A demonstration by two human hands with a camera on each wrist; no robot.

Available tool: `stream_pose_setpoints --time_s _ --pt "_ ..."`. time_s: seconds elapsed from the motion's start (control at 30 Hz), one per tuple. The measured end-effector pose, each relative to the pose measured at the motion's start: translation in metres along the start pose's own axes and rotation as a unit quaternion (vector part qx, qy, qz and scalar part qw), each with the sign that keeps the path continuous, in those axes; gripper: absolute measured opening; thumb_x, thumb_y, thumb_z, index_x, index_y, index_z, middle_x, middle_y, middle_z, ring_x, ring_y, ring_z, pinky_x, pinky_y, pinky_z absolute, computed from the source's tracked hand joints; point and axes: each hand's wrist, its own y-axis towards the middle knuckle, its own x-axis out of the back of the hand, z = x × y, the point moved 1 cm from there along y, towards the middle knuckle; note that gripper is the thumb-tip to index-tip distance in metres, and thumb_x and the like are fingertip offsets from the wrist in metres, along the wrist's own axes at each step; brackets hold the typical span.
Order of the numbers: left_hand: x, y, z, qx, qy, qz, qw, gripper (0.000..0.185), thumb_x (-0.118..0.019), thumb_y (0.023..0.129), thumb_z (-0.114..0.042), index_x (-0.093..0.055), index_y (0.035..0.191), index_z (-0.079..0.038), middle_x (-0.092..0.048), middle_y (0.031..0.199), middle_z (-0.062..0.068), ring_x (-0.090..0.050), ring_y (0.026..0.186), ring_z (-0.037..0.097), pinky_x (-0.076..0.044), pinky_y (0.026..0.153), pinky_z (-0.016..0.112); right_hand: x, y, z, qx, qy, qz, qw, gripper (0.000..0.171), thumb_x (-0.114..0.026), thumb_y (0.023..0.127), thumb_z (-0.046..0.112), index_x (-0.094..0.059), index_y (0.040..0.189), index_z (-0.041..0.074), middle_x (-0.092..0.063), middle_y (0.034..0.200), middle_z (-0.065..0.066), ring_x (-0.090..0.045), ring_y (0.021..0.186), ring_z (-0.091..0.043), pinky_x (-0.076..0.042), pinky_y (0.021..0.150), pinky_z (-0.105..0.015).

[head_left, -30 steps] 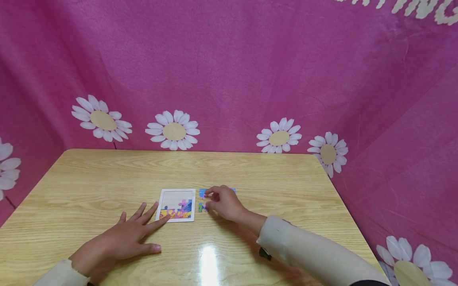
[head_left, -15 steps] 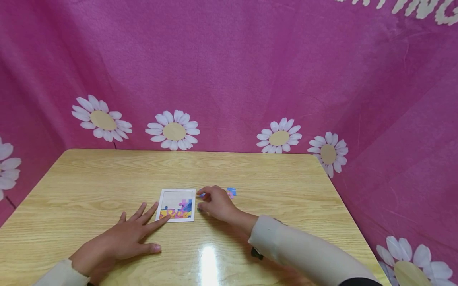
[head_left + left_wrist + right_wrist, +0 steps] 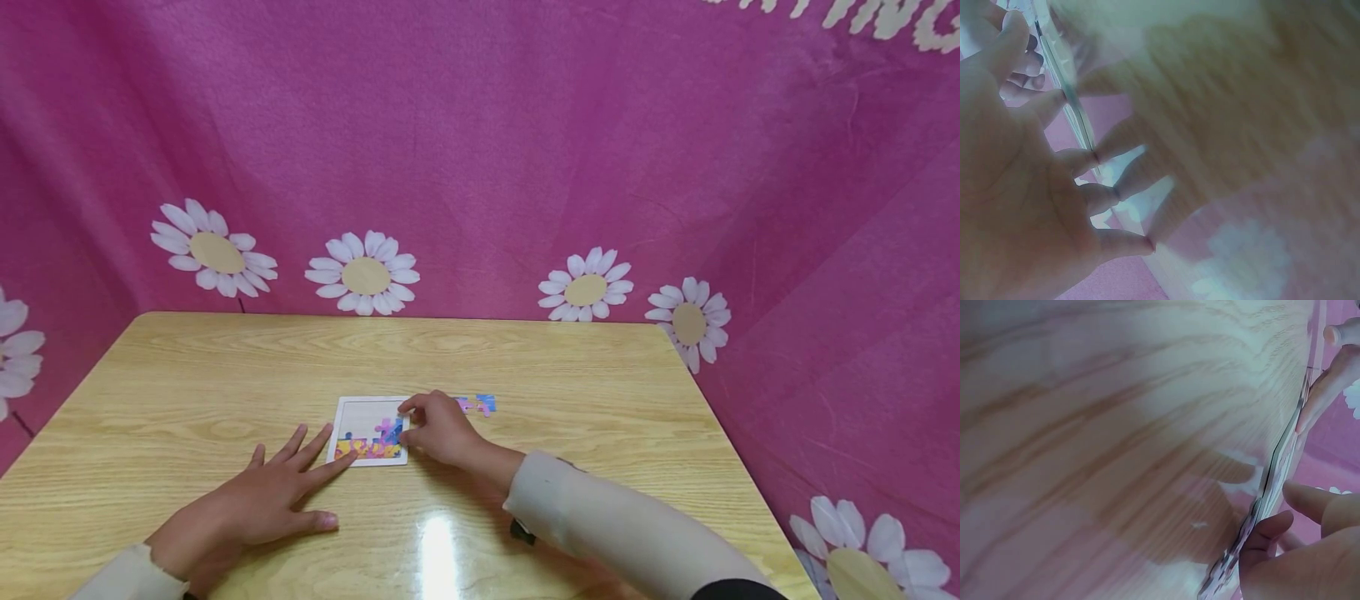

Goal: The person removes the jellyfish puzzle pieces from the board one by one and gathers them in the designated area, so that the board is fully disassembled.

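I see the puzzle board (image 3: 370, 430) lying flat near the middle of the table (image 3: 525, 358), its lower rows filled with coloured pieces and its upper part bare. My right hand (image 3: 437, 427) sits at the board's right edge with the fingers curled; the right wrist view shows them pinching a puzzle piece (image 3: 1230, 567) seen edge-on against the board's rim, which the head view hides under the hand. My left hand (image 3: 251, 501) lies flat with fingers spread, fingertips touching the board's lower left corner; the left wrist view, blurred, shows the splayed fingers (image 3: 1107, 195) pressed to the wood. A second ago the right hand was further right, over the loose pieces; it has since moved left to the board. Two loose pieces (image 3: 477, 405) remain just right of it, near the pink daisy cloth (image 3: 480, 167).
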Motion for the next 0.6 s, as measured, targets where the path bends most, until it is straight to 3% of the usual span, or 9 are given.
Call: stream_pose_setpoints --time_s 0.6 --pt "0.0001 -0.0001 -0.0004 0.0 0.004 0.001 1.0 0.085 -0.058 0.087 -0.077 -0.04 0.159 -0.036 -0.019 0.171 0.017 -0.012 0.153 0.055 -0.013 0.101 0.089 -0.0036 0.0041 0.0069 -0.012 -0.042 0.023 0.999 0.027 -0.086 0.084 0.01 -0.074 0.108 0.005 -0.057 0.089 0.0 -0.046 0.082 -0.011 -0.043 0.074 -0.024"
